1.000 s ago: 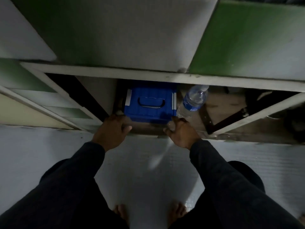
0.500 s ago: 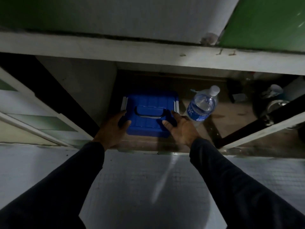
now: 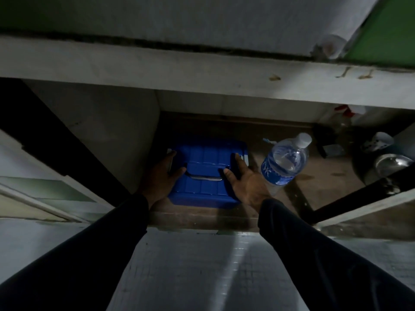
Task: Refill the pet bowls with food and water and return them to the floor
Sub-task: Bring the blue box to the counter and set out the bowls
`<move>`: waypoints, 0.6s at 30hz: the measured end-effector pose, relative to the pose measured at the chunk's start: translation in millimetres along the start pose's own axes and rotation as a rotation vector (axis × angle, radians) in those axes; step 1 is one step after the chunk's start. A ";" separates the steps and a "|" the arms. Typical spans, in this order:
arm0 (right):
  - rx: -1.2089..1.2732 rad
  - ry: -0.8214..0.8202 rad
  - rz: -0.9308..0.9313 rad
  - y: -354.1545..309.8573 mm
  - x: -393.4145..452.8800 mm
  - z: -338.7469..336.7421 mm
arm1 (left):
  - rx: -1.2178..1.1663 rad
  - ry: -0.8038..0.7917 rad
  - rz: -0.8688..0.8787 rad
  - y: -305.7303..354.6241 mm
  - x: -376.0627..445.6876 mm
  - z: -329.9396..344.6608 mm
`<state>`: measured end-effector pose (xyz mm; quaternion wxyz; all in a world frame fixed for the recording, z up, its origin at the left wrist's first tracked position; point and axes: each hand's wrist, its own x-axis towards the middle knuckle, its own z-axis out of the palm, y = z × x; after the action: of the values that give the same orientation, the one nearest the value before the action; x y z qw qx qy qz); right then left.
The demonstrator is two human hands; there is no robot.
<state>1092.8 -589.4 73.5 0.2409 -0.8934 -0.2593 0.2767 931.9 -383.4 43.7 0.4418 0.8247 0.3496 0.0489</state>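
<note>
A blue plastic box (image 3: 206, 153) with a lid and a carry handle sits on the floor of a low, dark cabinet. My left hand (image 3: 160, 176) lies on its left end, fingers stretched toward the side latch and thumb on the lid. On the right end rests my right hand (image 3: 244, 178), fingers straight and thumb beside the handle. A clear water bottle (image 3: 284, 162) with a blue label and white cap stands just right of the box, close to my right wrist. A metal bowl (image 3: 393, 163) sits far right in the cabinet.
The counter's front edge (image 3: 202, 70) overhangs the opening. An open cabinet door (image 3: 45, 176) stands to the left, another door (image 3: 359, 207) to the right. A white perforated cup (image 3: 379, 142) and a red-topped spray bottle (image 3: 345, 111) sit behind the bowl. Pale tiled floor (image 3: 190, 265) lies below.
Both hands moved from the cabinet's front edge deeper in and onto the two ends of the blue box. The view has dropped closer to the opening.
</note>
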 end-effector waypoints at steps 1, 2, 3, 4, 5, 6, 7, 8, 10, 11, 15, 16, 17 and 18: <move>-0.011 0.003 -0.008 -0.2 2.1 0.3 | 0.014 -0.002 -0.001 -0.4 3.6 0.9; -0.027 0.010 -0.012 0.1 4.8 0.8 | 0.026 0.004 0.003 -0.7 6.4 2.2; -0.049 0.020 -0.014 0.3 7.5 0.8 | 0.032 0.010 0.002 -1.0 9.2 3.3; -0.066 0.027 -0.010 0.4 10.4 1.2 | 0.036 0.017 0.004 -1.6 12.5 4.4; -0.078 0.030 -0.007 0.4 12.4 2.0 | 0.039 0.020 0.006 -2.3 15.1 5.2; -0.084 0.030 -0.002 0.5 14.2 3.2 | 0.047 0.021 0.012 -2.7 17.0 6.2; -0.088 0.034 -0.001 1.2 15.9 4.6 | 0.056 0.025 0.019 -3.5 18.5 7.0; -0.091 0.034 0.001 1.9 17.5 6.0 | 0.065 0.029 0.025 -4.8 20.2 8.1; -0.097 0.031 0.001 4.7 19.6 8.9 | 0.058 0.040 0.031 -7.8 22.6 9.7; -0.101 0.034 -0.005 6.0 20.8 10.2 | 0.049 0.043 0.030 -9.2 23.9 10.9; -0.117 0.048 -0.008 10.5 24.3 13.0 | 0.018 0.052 0.029 -14.0 26.5 14.5; -0.117 0.055 -0.005 11.0 24.6 13.0 | 0.017 0.051 0.027 -14.5 26.6 15.1; -0.109 0.056 -0.004 11.4 24.8 13.2 | 0.016 0.051 0.024 -15.2 27.1 15.6; -0.102 0.054 -0.001 11.0 24.4 13.1 | 0.018 0.055 0.022 -16.6 28.3 15.9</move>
<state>1105.8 -579.3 48.7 0.2022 -0.9116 -0.2667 0.2387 950.4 -370.9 14.9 0.4242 0.8308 0.3529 0.0735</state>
